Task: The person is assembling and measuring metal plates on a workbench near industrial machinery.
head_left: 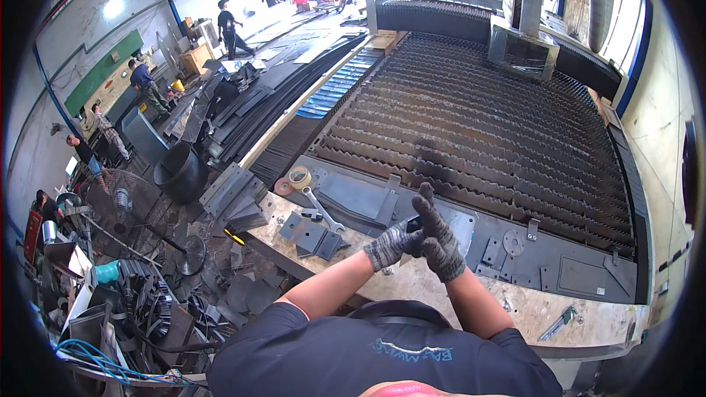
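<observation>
Both of my hands wear grey knit gloves and meet over the near edge of the cutting table. My left hand [394,244] is closed, its fingers against the palm side of my right hand; a small dark patch shows there, but I cannot make out what it grips. My right hand [440,239] points upward with its fingers stretched out. Left of my hands lie dark steel plates with holes [312,235]. A wrench [323,209] rests beside them, near a tape roll [299,176]. Behind my right hand is a flat grey sheet [463,229].
The slatted cutting bed [471,132] stretches ahead, with a gantry head [522,48] at its far right. A caliper-like tool [559,322] lies on the near ledge. Scrap metal [147,301], a pedestal fan [121,202] and a black bin [180,173] stand left. Several people are farther off.
</observation>
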`<state>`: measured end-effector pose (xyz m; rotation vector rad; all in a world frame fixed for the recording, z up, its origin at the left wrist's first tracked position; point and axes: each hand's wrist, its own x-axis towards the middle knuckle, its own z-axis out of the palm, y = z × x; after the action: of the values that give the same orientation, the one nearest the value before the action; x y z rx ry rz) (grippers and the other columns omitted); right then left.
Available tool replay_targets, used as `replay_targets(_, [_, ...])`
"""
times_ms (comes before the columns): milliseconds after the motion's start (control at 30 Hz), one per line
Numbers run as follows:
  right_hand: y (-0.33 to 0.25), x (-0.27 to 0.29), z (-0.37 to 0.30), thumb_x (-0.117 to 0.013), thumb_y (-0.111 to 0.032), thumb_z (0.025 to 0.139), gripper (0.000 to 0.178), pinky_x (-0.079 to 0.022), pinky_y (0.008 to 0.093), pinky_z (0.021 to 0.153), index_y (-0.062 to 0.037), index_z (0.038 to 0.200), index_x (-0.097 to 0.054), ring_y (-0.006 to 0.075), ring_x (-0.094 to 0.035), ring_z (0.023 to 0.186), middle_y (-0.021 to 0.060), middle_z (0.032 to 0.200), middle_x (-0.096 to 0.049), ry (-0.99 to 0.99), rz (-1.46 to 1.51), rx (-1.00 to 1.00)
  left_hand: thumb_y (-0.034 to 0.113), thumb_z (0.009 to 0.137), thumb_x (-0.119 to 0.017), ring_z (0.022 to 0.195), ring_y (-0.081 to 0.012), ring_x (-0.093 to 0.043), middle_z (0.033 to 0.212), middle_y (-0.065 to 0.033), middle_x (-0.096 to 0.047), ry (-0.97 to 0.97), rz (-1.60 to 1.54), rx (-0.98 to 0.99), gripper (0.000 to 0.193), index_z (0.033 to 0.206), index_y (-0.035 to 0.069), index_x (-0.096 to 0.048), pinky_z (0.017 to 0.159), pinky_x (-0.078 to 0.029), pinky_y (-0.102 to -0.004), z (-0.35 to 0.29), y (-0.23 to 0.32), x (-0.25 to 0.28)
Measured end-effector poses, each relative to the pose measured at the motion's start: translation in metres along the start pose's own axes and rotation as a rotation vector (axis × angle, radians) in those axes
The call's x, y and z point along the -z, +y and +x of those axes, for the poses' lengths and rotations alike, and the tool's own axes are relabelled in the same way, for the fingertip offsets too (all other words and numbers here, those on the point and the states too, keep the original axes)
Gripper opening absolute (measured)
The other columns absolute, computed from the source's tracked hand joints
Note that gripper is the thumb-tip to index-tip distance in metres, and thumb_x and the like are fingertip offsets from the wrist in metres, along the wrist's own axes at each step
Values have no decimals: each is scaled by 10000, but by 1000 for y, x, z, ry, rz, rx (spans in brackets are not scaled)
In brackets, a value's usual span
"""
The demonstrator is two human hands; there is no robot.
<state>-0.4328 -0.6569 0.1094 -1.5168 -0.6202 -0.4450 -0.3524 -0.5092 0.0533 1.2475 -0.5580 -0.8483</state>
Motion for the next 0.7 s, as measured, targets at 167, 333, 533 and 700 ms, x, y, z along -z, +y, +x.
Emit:
replay_targets(167, [9, 3, -5, -574, -617, 1009, 833, -348, 375, 1164, -53, 1599, -411, 270, -231, 1589, 171, 1744, -177, 53, 96, -40, 358, 921, -808, 1001, -131, -633, 1187, -28, -682, -61, 34, 21, 568, 1388, 107, -604, 759, -565, -321, 2, 15, -1])
replay_targets(333, [6, 0, -8, -622, -514, 1022, 757, -354, 366, 1173, -36, 1578, -433, 262, -293, 1565, 152, 1743, -189, 102, 236, -78, 333, 904, -822, 875, -126, -651, 1050, 6, -700, -96, -42, 27, 516, 1327, 108, -628, 738, -568, -313, 6, -10, 2])
replay_targets(533, [22, 28, -5, -679, -331, 1025, 643, -282, 459, 1246, -31, 1550, -462, 281, -333, 1553, 128, 1711, -290, 218, 574, -162, 301, 911, -794, 838, -99, -604, 1001, -12, -643, -44, 23, 80, 513, 1349, 105, -612, 686, -546, -299, 6, 23, -36])
replay_targets(700, [18, 17, -2, -653, -375, 1033, 763, -367, 468, 1188, -186, 1658, -258, 307, -398, 1514, 70, 1742, -211, 236, 431, -74, 301, 929, -769, 805, -125, -608, 1129, -77, -669, -59, 226, -15, 608, 1450, 93, -533, 633, -542, -321, 15, 9, -35])
